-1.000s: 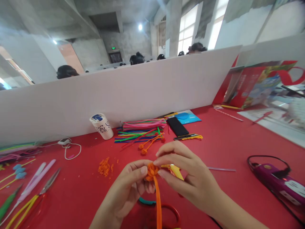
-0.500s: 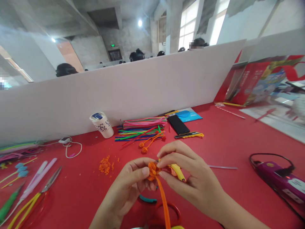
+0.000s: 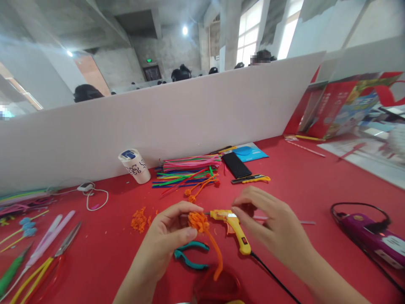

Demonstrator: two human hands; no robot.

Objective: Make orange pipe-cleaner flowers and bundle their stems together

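Red tabletop (image 3: 120, 261) with a white partition (image 3: 190, 114) along the back, bare concrete room beyond. Left hand (image 3: 169, 232) has the orange fuzzy flower (image 3: 198, 221) pinched between thumb and fingers, held above the table near front center; its orange stem (image 3: 218, 257) hangs free, curving down to the right. Yellow glue gun (image 3: 236, 230) lies just right of the flower, nozzle toward it; can't tell if they touch. Right hand (image 3: 272, 221) is over the gun's rear end, fingers curled, thumb close to index; can't tell if anything is gripped. Teal-handled pliers (image 3: 193, 264) sit below the flower, handles spread. Orange scraps (image 3: 139, 219) left of the left hand. Pipe-cleaner bundle (image 3: 190, 164) near the partition, black phone (image 3: 236, 165) just right of it. Purple power strip (image 3: 373, 242) far right.
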